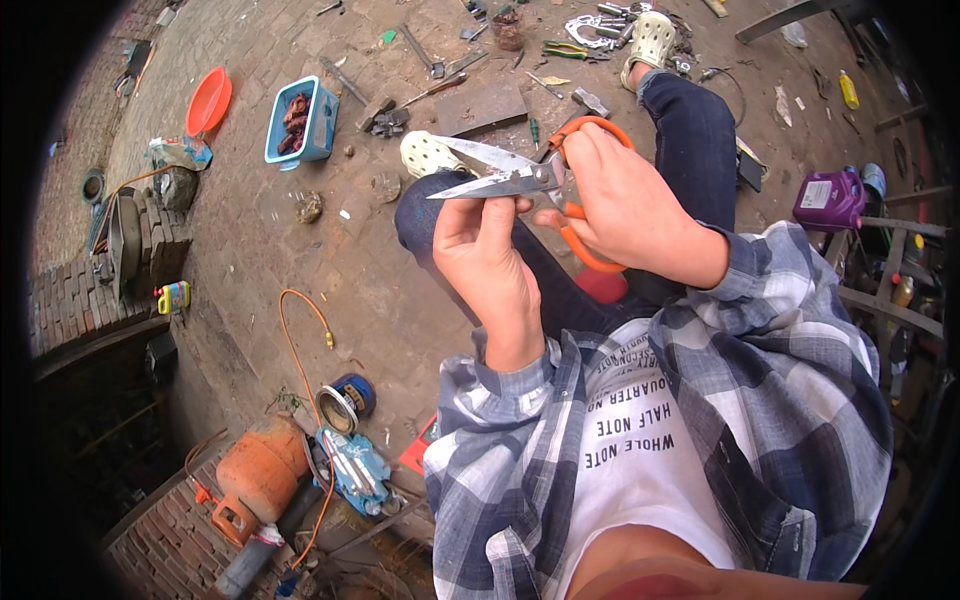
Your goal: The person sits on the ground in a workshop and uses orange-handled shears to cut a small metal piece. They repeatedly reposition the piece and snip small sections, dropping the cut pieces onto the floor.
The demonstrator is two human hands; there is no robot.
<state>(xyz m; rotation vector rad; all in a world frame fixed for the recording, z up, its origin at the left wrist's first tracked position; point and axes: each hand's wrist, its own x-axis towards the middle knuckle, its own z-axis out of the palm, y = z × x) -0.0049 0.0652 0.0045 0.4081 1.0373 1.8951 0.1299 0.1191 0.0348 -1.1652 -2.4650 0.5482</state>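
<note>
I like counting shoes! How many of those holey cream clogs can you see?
2. One clog is left of the scissors, partly hidden behind a knee; the other clog is near the top, among tools.

The scissors (520, 172) have bare, bright metal blades, slightly dull with wear, and glossy orange plastic handles. The shirt (760, 360) is soft checked cloth; the jeans (690, 140) are matt denim. The floor (300, 260) is rough, dusty brick. The tub (322, 125) and bowl (208, 102) are smooth plastic. The cylinder (262, 478) is scuffed painted metal.
</note>
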